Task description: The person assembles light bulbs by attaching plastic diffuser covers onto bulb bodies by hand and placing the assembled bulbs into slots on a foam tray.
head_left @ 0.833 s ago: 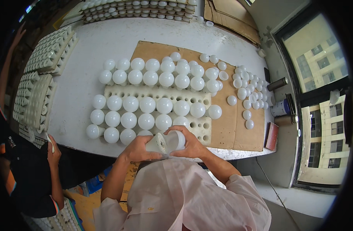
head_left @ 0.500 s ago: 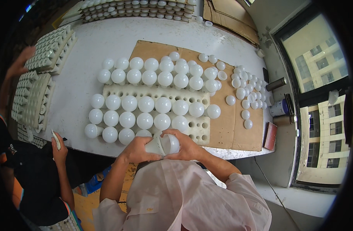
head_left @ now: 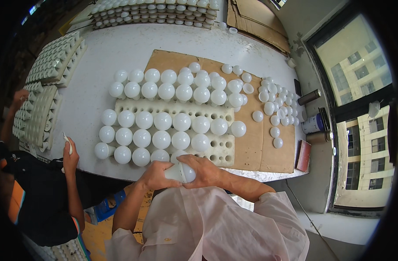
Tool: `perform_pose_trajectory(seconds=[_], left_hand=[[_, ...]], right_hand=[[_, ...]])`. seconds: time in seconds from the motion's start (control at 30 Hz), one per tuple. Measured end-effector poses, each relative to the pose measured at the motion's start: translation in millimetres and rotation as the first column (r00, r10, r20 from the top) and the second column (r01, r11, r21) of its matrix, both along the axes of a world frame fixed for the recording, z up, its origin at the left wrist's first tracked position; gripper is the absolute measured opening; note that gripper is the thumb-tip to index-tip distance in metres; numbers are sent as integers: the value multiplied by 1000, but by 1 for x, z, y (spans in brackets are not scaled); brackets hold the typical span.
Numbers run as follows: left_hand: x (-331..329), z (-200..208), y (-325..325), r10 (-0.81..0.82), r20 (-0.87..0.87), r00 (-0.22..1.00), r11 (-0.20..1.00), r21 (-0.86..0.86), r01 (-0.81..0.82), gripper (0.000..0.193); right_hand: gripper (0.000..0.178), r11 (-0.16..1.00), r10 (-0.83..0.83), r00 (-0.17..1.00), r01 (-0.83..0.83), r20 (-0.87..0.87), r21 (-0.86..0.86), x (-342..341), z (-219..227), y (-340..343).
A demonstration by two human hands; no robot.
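Close to my body, at the table's near edge, my left hand [head_left: 154,175] is closed round the white body of an LED bulb [head_left: 173,173]. My right hand [head_left: 205,171] grips its round milky cover [head_left: 189,173], which sits against the wide end of the body. The bulb lies sideways between both hands. Just beyond them, rows of bulbs with round covers [head_left: 160,139] stand in a pale foam tray [head_left: 225,153] with some bare holes at its right end. Farther back, more capped bulbs [head_left: 166,91] fill another pale tray [head_left: 173,108].
Loose milky covers [head_left: 269,108] lie scattered on a cardboard sheet [head_left: 255,152] at the right. Stacked trays [head_left: 55,58] stand at the left. A co-worker's hand [head_left: 71,156] holds a small white thing there. A dark red box [head_left: 303,155] and a cylinder [head_left: 310,97] sit by the window.
The cover in my right hand, tilted with its rim apart from the bulb body before, now sits in line against it. The co-worker's far hand has moved down along the stacked trays.
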State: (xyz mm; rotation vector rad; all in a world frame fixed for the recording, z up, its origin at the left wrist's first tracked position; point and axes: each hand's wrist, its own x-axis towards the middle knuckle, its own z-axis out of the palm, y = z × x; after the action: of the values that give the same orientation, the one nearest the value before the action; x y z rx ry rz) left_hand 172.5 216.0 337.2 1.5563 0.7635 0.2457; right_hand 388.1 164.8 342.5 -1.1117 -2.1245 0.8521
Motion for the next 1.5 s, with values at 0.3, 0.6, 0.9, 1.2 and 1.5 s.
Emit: perform_pose_trajectory(seconds=[0.3,0.6,0.9,1.2,1.5], left_hand=[[16,6,4,-57,-187,981,980,-199,19,49],[17,7,1,-20,-56,998,992,-125,13,47],[4,-2,4,-108,-95,990,993,-62,103,48],[-8,-4,24,-98,25,995,995,38,97,57],[-56,8,41,277,195,941,959,-1,-283,36]], right_hand=[[79,989,90,986,-106,141,103,4,-11,-3],[85,993,14,980,9,-196,117,-16,-17,-2],[58,975,62,946,10,-319,220,-31,-18,-2],[61,987,-110,955,138,-277,84,-37,-15,-2],[69,685,-722,687,692,82,228,78,-8,-30]])
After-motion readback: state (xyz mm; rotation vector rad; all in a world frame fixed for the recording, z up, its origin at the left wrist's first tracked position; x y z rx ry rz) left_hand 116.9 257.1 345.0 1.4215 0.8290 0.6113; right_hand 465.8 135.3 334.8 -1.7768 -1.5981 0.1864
